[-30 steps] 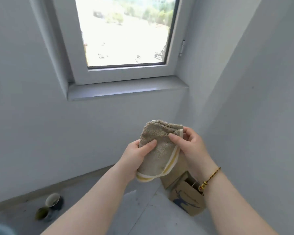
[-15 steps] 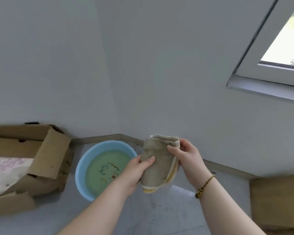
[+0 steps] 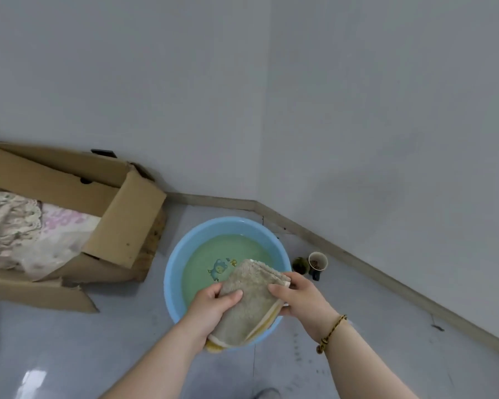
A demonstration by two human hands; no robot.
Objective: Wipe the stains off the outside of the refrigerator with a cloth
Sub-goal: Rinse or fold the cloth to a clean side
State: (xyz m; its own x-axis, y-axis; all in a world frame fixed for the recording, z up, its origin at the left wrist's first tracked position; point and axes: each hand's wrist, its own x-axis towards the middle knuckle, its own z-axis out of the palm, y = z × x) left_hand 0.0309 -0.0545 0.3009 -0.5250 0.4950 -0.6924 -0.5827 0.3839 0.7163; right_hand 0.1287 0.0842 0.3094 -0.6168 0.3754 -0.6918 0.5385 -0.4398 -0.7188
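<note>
No fridge shows here, so I think the wiping has not begun. Both hands hold the folded tan cloth just above a blue basin of greenish water. The left hand grips the cloth's 9 o'clock edge, thumb on top. The right hand pinches its 3 o'clock edge. The cloth probably needs wetting and squeezing before it goes to the fridge.

The floor is gray and shiny. From the basin, an open cardboard box with fabric inside sits at 9 o'clock. A cup sits at 3 o'clock. Gray walls meet at 12 o'clock.
</note>
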